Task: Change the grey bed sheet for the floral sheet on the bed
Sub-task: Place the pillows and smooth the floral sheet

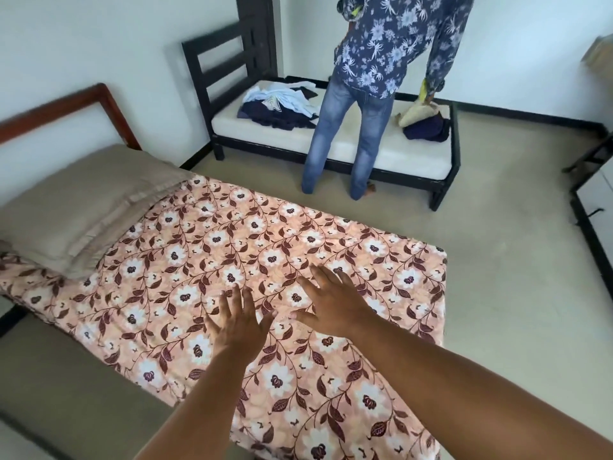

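- Where the reddish wooden headboard [66, 104] stands against the wall at the far left, the head of the bed begins.
- Just in front of it lies a grey cushion-like piece of bedding [76, 207] with stitched edges. Whether it is a pillow or the folded grey sheet, I cannot tell from here.
- Its near edge rests on top of the floral sheet [265, 247], which is peach with white flowers and dark red leaves. The sheet covers the mattress from under the grey piece to the foot of the bed and hangs over the near side.
- On the sheet, near the middle of the bed, the left hand [237, 327] lies palm down. Its fingers are straight and fanned wide, gripping nothing.
- Just beside it, the right hand [335, 303] lies flat on the cloth too, fingers spread and pinching nothing. The two thumbs point toward each other but stay apart.
- Across the floor stands a second bed [365, 151] with a black frame and a bare white mattress.
- A heap of pale and dark clothes [282, 104] lies toward its left end.
- Another person [365, 94], in a flowered blue shirt and jeans, stands at that bed with their back turned.
- By that person's lowered hand, a cream and dark bundle [424, 124] sits at the right end of the mattress.
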`<state>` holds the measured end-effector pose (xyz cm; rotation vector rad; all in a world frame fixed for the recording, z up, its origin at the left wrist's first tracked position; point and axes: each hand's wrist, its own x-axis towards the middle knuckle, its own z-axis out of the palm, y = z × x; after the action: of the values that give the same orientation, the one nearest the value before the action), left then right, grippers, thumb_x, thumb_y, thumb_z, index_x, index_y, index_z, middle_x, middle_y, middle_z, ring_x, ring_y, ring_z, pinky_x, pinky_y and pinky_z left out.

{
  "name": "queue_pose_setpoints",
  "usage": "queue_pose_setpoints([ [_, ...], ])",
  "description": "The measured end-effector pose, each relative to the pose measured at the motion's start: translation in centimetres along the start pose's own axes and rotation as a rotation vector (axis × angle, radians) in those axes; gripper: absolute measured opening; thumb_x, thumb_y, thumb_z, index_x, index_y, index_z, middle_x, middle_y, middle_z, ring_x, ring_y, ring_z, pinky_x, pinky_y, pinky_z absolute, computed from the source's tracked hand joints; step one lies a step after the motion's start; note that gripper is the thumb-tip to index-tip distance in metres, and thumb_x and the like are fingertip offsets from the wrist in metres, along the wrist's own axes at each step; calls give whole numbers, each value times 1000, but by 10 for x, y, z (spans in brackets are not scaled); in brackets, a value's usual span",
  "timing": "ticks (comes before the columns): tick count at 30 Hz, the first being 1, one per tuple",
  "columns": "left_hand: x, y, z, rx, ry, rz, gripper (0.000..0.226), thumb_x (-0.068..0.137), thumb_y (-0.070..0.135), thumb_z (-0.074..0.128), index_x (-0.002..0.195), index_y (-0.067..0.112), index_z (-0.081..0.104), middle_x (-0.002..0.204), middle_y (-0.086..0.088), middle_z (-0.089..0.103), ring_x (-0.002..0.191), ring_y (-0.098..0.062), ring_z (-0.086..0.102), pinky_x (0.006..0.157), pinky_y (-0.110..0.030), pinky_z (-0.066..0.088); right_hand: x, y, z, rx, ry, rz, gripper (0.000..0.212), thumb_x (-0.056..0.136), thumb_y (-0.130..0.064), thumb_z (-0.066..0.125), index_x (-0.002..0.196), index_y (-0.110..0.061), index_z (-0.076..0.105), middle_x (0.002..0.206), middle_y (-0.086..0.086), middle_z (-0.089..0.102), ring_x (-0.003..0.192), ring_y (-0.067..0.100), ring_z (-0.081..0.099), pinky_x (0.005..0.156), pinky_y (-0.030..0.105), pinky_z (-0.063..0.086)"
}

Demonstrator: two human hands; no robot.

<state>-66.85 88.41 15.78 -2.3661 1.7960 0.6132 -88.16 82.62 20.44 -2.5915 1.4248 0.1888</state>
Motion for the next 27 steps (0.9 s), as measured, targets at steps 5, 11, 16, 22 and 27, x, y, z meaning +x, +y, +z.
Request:
queue_pose_setpoints([
  [5,-41,83,24,-57,82,-128,89,93,76,10,157,21,-17,162,-1,-28,149,-30,-26,118,-68,-1,-41,75,0,-28,4,-164,110,73,-87,-4,161,-24,13,169,13,6,157,30,6,123,55,11],
  [11,-111,169,30,-99,140,-264,88,93,75,13,156,23,-19,159,0,-32,148,-29,-28,115,-67,-6,-88,132,-15,-68,-19,-299,93,90,-82,23,162,-26,10,170,12,-3,157,30,0,123,56,6],
  [16,-160,202,22,-112,199,-316,92,90,77,11,157,22,-18,160,-1,-31,148,-29,-29,116,-67,-4,-114,134,-25,-113,-14,-403,106,76,-89,1,162,-27,7,170,12,-4,157,29,-2,125,56,6],
  [22,-207,196,26,-43,216,-383,90,89,77,6,157,21,-17,160,-2,-32,149,-31,-26,117,-65,-7,-136,117,-33,-148,6,-476,111,69,-87,-7,162,-28,7,170,12,-3,157,31,3,124,55,4],
  [27,-230,189,48,-57,201,-442,90,90,79,5,158,23,-17,162,-1,-30,149,-30,-27,119,-67,-5,-150,107,-31,-174,-19,-504,115,65,-89,-9,162,-30,4,170,12,-3,157,31,2,125,55,4],
])
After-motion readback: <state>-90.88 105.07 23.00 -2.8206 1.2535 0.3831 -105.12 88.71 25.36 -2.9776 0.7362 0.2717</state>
